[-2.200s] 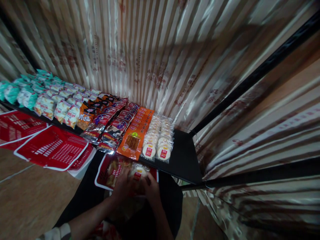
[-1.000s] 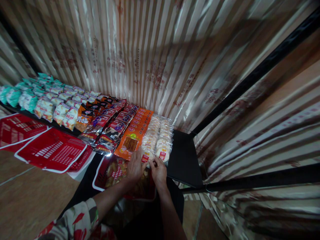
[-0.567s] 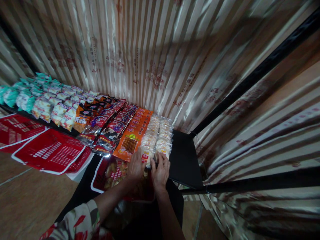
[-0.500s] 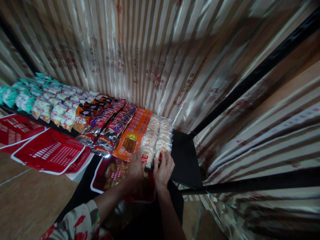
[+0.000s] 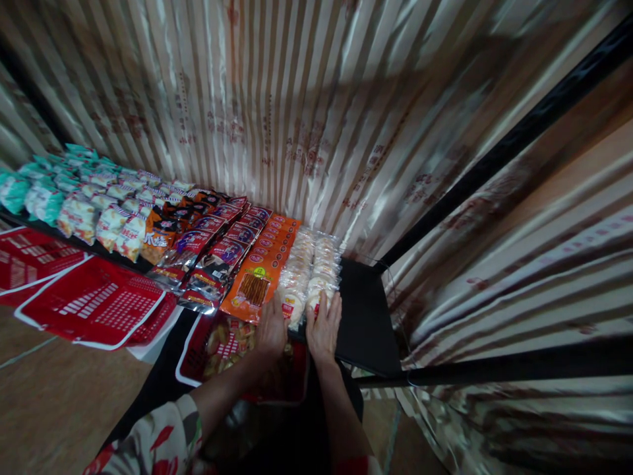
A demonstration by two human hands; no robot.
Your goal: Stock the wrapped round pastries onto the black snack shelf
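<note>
Two rows of round white cakes in clear wrappers lie on a black shelf, right of a row of orange packets. My left hand rests at the near end of the left row, fingers curled against the front cake packet. My right hand lies flat with fingers stretched out on the near end of the right row. Under both wrists sits a red basket with several snack packets in it.
Further left along the shelf lie dark snack packets, orange-and-white bags and teal bags. Red baskets are stacked at the left over a wooden floor. Striped shiny curtains hang behind and to the right.
Both hands rose from the red basket to the shelf's front edge. A cake packet went onto the near end of the rows, and my right hand spread flat over the right row.
</note>
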